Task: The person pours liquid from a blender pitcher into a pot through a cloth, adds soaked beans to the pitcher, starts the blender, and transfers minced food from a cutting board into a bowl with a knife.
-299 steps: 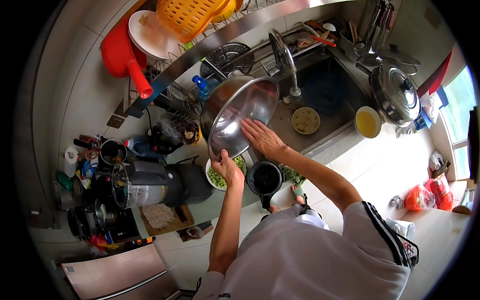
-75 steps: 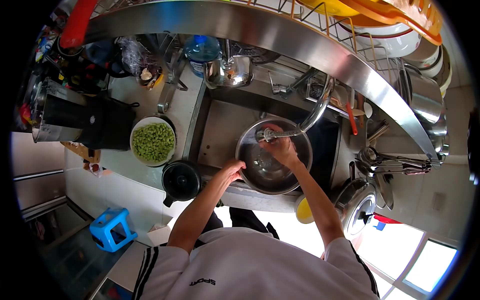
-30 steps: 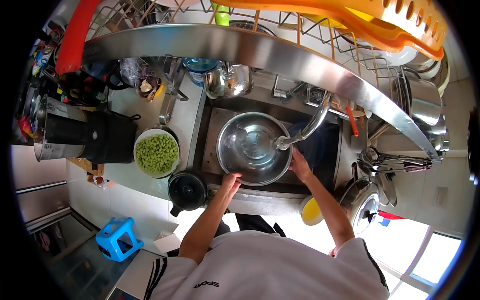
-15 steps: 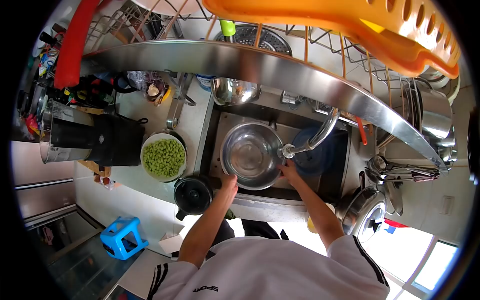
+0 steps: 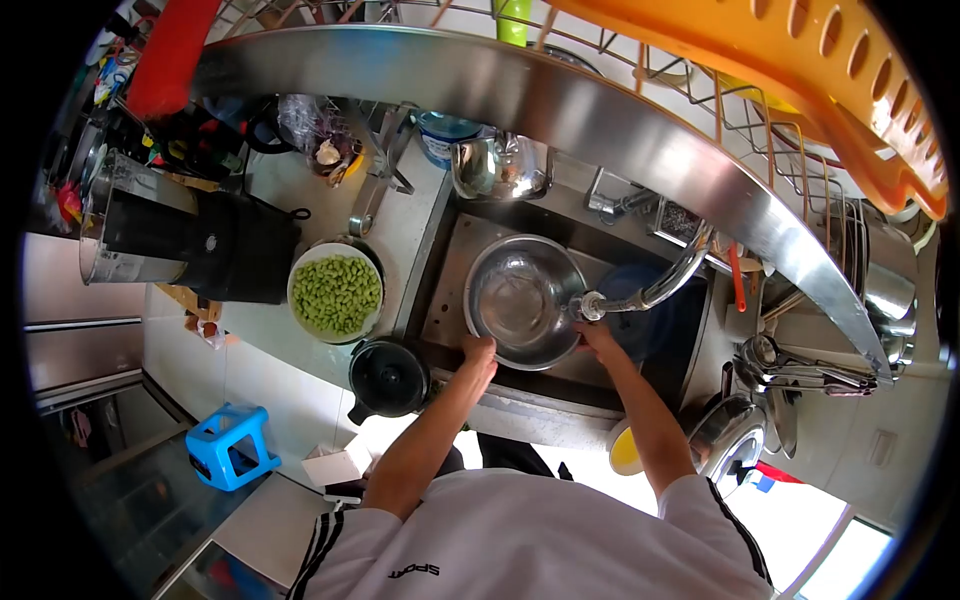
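A shiny metal bowl (image 5: pixel 515 295) is held over the sink (image 5: pixel 450 265), below the end of the faucet (image 5: pixel 640 300). My left hand (image 5: pixel 479 350) grips its near left rim, fingers closed. On the near right rim, my right hand (image 5: pixel 596 338) is closed too, just under the faucet's tip. Some water seems to lie in the bowl's bottom. Left of the sink, a white bowl of green beans (image 5: pixel 336 296) stands on the counter, with a black pot-like container (image 5: pixel 388 378) in front of it.
Above the sink runs a metal rack edge (image 5: pixel 480 75) with an orange basket (image 5: pixel 800 70). A black appliance (image 5: pixel 235 245) stands at left, a lidded pot (image 5: pixel 728 435) and ladles (image 5: pixel 800 365) at right. On the floor sits a blue stool (image 5: pixel 232 447).
The view has shifted, so the scene sits slightly differently in frame. Both hands still grip the metal bowl, which stays below the faucet.
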Motion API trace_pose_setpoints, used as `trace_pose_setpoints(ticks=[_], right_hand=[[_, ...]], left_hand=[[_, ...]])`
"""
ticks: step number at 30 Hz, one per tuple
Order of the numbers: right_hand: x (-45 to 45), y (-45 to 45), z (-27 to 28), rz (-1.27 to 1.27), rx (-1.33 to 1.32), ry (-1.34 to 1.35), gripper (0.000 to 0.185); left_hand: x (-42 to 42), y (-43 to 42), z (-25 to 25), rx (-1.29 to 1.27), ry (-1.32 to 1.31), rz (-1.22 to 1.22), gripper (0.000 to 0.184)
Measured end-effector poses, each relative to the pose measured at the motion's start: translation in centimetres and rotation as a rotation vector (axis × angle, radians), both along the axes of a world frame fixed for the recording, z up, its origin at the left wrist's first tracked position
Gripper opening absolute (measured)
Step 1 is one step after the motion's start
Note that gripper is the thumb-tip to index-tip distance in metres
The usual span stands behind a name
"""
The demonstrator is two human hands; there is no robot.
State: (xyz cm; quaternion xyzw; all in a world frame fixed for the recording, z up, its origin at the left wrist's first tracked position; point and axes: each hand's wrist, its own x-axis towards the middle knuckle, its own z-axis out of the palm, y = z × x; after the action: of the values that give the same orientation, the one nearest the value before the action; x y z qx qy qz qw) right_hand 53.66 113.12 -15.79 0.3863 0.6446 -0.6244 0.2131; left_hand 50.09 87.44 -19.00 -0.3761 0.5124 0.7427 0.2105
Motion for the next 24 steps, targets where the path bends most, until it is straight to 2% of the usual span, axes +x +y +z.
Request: trace_pose_setpoints(ticks=[1,3,6,8,9,10,14,17,18,21,24], right_hand=[[-0.2,0.3,0.8,-0.004,0.052,-0.015,0.028],[-1.2,1.0,1.9,-0.015,0.155,-0.05,0.025],[-1.8,3.1,-1.2,-0.128,-0.116,0.048,0.023],[-1.8,3.3,-0.9,-0.096,-0.049,0.044,0.028],[-1.5,3.1,0.5,-0.112,-0.009,0.03,0.031],[-1.2,3.0,2.1,-0.125,0.033,0.015,0.036],[1.7,4.9,5.5,-0.029,0.092,0.041,0.034],[2.5,6.5,7.9,-0.016,0.098,0.033,0.038],[3.1,6.9,8.3,-0.034,0.087,0.029,0.039],[3.5,6.4,10.3,-0.142,0.096,0.042,0.041],[4.7,6.1,10.9,-0.197,0.168,0.091,0.043]], left_hand=[[0.1,1.0,-1.2,-0.075,-0.064,-0.058,0.053],[-0.8,1.6,-0.7,-0.005,-0.127,-0.115,0.046],[-3.2,0.0,5.5,0.396,-0.104,-0.066,0.034],[-4.1,-1.7,7.0,0.609,-0.08,0.014,0.032],[-3.4,-1.9,0.2,0.555,-0.07,0.153,0.036],[-3.6,-1.6,-3.1,0.452,-0.083,0.281,0.036],[-5.6,-1.3,-9.1,0.111,-0.181,0.669,0.036],[-7.7,-1.3,-12.8,0.212,-0.208,0.897,0.035],[-8.0,-1.7,-14.8,0.411,-0.207,1.026,0.033],[-8.2,-1.8,-19.5,-0.157,-0.076,0.716,0.024],[-6.9,-2.0,-20.0,-0.597,-0.045,0.391,0.018]])
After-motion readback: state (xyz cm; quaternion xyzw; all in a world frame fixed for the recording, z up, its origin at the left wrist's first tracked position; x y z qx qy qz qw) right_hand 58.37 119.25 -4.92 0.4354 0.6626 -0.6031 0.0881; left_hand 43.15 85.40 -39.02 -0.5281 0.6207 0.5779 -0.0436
